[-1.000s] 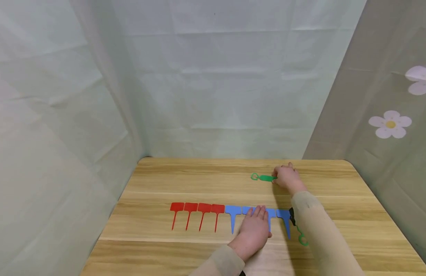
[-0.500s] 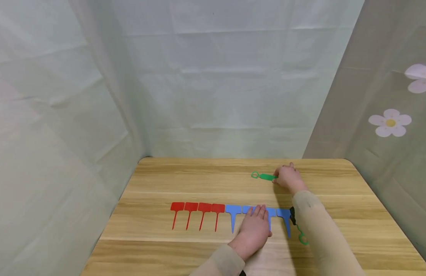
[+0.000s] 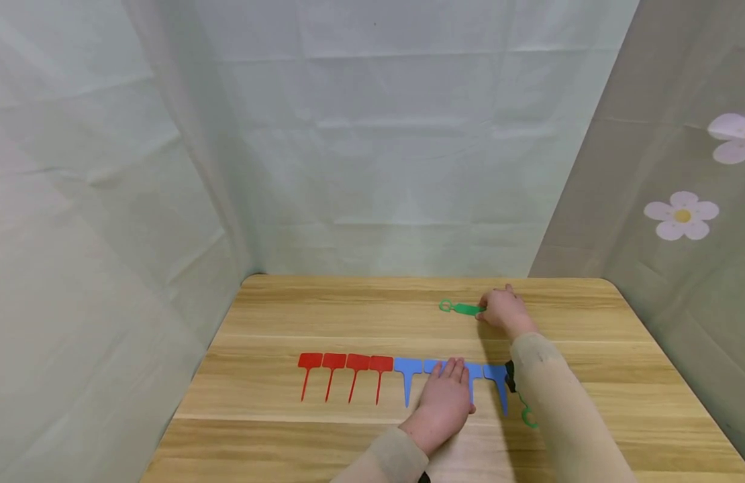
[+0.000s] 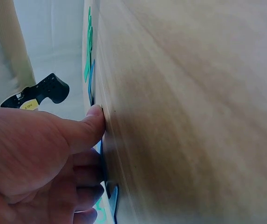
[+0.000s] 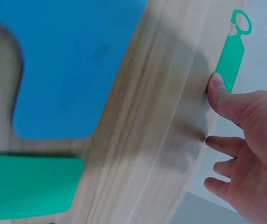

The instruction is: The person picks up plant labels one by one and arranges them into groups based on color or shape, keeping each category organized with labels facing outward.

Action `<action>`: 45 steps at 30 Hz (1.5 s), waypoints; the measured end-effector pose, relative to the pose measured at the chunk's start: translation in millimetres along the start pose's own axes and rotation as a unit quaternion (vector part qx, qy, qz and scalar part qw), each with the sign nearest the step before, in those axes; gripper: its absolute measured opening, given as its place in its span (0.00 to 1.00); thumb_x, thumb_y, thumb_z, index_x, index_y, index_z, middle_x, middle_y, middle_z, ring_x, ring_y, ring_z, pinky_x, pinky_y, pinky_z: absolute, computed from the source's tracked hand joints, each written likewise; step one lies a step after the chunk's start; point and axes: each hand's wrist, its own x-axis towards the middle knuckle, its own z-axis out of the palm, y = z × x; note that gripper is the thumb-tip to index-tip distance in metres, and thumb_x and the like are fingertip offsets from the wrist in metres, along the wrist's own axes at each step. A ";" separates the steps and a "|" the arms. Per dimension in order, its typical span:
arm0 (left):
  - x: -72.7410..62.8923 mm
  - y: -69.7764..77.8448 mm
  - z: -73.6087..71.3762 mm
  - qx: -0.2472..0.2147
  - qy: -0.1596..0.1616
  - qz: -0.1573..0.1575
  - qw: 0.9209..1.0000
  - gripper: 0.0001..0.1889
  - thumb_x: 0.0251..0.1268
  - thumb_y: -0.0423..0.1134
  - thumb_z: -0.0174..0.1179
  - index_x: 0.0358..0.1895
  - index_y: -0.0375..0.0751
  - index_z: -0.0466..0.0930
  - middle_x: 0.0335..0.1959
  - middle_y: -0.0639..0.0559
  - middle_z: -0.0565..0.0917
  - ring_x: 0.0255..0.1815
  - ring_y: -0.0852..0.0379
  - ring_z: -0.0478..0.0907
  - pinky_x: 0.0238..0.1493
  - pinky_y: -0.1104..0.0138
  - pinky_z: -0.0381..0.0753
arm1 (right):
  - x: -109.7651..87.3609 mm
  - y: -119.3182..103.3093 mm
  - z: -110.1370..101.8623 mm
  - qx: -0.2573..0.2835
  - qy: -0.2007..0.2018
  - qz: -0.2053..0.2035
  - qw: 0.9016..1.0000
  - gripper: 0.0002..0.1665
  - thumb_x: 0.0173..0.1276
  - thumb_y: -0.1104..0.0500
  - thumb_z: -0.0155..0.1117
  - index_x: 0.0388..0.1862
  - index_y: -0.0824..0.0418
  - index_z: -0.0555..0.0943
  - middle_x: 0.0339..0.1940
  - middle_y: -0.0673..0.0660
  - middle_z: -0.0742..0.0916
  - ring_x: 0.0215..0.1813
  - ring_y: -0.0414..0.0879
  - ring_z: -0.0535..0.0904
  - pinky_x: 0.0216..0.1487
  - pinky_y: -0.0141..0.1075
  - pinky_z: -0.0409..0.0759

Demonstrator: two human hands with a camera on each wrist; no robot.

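Note:
My right hand [image 3: 505, 312] is at the far right part of the wooden table, pinching the end of a flat green tag [image 3: 466, 309] with an open ring at its other end. In the right wrist view, the thumb lies on the tag's green plate [image 5: 231, 60], and the other fingers are spread apart from it. My left hand [image 3: 441, 402] rests palm down with straight fingers on blue T-shaped plant labels, partly hiding them. The leftmost blue label [image 3: 407, 366] continues a row of several red T-shaped labels [image 3: 333, 362].
Another green ring-ended tag [image 3: 529, 418] lies past the rightmost blue label [image 3: 497, 376], mostly hidden under my right sleeve [image 3: 566, 409]. Pale cloth walls [image 3: 378, 168] surround the table [image 3: 258, 382] at the back and sides.
Held by my right hand, the green tag has shifted very slightly toward the back. Both hands keep nearly the same places, and the label row is unchanged.

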 end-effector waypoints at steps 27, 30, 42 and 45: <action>0.3 -0.3 -0.2 -0.003 -0.005 0.002 1.000 0.37 0.78 0.64 0.56 0.83 0.51 0.68 0.84 0.58 0.64 0.84 0.61 0.58 0.82 0.63 0.58 | -4.4 -0.8 1.0 0.018 0.005 0.000 1.000 0.20 0.76 0.55 0.72 0.58 0.68 0.86 0.65 0.69 0.85 0.81 0.82 0.51 0.79 0.71 0.53; 0.6 -0.5 -0.3 -0.001 -0.004 0.002 1.000 0.37 0.78 0.64 0.56 0.83 0.51 0.68 0.84 0.58 0.65 0.84 0.61 0.59 0.82 0.64 0.58 | -5.6 -3.4 0.7 0.027 0.003 0.008 1.000 0.18 0.77 0.56 0.71 0.57 0.67 0.86 0.66 0.70 0.85 0.82 0.82 0.49 0.79 0.73 0.53; -1.8 0.2 -2.8 0.005 0.006 0.002 1.000 0.37 0.77 0.65 0.57 0.82 0.51 0.70 0.83 0.58 0.66 0.83 0.62 0.60 0.81 0.65 0.59 | -6.9 -4.0 2.4 0.037 0.006 0.025 0.999 0.18 0.77 0.56 0.71 0.58 0.68 0.86 0.67 0.71 0.83 0.81 0.84 0.48 0.77 0.75 0.54; -1.3 0.5 -3.1 0.006 0.002 0.003 1.000 0.37 0.78 0.65 0.57 0.82 0.51 0.69 0.83 0.58 0.66 0.84 0.62 0.60 0.81 0.65 0.59 | -8.6 -2.2 2.2 0.041 0.012 0.020 0.999 0.18 0.77 0.56 0.71 0.57 0.68 0.86 0.66 0.71 0.84 0.81 0.84 0.49 0.77 0.75 0.54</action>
